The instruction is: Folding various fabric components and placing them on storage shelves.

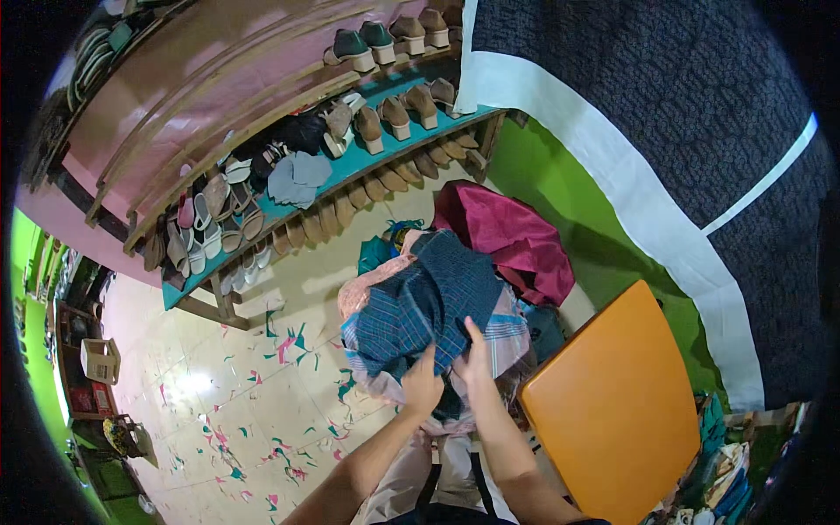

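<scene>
A dark blue plaid cloth (437,289) lies spread and crumpled over a heap of fabric in front of me. My left hand (423,385) is closed on its near edge, fingers pinched together. Close by on the right, my right hand (475,357) grips the same edge; one digit stretches along the top, and its other fingers are partly hidden. Beneath the plaid cloth show a pale striped cloth (512,341) and a peach patterned cloth (357,296). A magenta cloth (507,232) bulges out behind the heap, beside a teal bundle (374,254).
A teal-topped bench (262,217) with several shoes and a grey cloth (299,179) stands ahead. An orange stool or tabletop (617,402) is close on my right. Colourful scraps (284,350) litter the tiled floor at left. A dark curtain-like fabric with a white border (612,149) hangs at far right.
</scene>
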`<state>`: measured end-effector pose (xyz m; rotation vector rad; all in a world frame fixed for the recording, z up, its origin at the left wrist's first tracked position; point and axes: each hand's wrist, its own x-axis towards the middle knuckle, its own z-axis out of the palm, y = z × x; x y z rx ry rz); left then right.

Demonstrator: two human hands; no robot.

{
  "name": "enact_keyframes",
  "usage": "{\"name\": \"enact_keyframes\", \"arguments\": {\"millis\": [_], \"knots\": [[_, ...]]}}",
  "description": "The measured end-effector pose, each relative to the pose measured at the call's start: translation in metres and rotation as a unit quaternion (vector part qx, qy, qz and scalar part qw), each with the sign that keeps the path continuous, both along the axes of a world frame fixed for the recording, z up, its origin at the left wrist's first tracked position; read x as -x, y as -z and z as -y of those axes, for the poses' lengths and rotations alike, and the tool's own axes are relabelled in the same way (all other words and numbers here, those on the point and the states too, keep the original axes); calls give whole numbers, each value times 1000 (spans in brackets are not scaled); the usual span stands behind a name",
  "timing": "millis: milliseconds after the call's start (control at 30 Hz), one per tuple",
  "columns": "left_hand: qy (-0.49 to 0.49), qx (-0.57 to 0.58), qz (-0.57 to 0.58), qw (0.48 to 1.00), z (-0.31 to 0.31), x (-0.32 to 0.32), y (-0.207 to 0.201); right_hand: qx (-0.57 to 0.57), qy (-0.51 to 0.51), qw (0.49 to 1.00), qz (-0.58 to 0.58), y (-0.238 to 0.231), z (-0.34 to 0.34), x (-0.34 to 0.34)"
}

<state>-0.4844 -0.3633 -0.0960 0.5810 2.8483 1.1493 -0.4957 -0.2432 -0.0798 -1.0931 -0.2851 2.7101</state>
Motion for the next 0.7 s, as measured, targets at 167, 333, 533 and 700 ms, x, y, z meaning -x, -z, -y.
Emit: {"name": "enact_keyframes", "arguments": {"millis": [167,333,533,700], "knots": [[247,41,-23,968,24,-48,-31,-35,-25,999,-15,40,-34,-9],[300,71,33,951,44,-55,-47,-58,-36,998,-12,3,-29,-19],[221,-25,2,975,64,-10,-41,-178,23,983,36,-89,-44,-37],[182,-66,4,981,52,17,-68,-169,33,982,-73,-182,-69,-79]]}}
